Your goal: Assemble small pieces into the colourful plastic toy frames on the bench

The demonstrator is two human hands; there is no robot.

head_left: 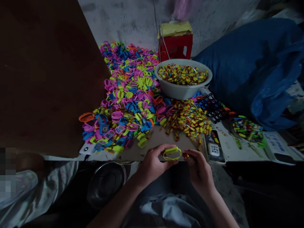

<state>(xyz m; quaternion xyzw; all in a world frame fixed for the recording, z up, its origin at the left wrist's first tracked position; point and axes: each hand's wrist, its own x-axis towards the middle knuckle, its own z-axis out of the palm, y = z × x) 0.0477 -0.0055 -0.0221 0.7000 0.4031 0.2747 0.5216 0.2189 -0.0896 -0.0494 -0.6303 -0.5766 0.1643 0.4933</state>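
A yellow-green toy watch point(171, 153), its strap bent into a loop, is gripped by my left hand point(154, 163) just off the table's front edge. Close beside its right end, my right hand point(199, 169) is closed with the fingertips pinching a small red and yellow piece point(185, 155), partly hidden by the fingers. Beyond my hands lies a heap of small yellow and red pieces point(190, 118). To the left of that heap spreads a big pile of pink, blue, yellow and orange toy watches point(133, 95).
A white basin point(180, 91) full of the small pieces stands at the back before a red crate point(175, 46). A large blue bag point(247, 69) fills the right. A phone point(215, 147) lies right, a brown panel point(52, 79) stands left, and a metal bowl point(106, 183) sits below the table.
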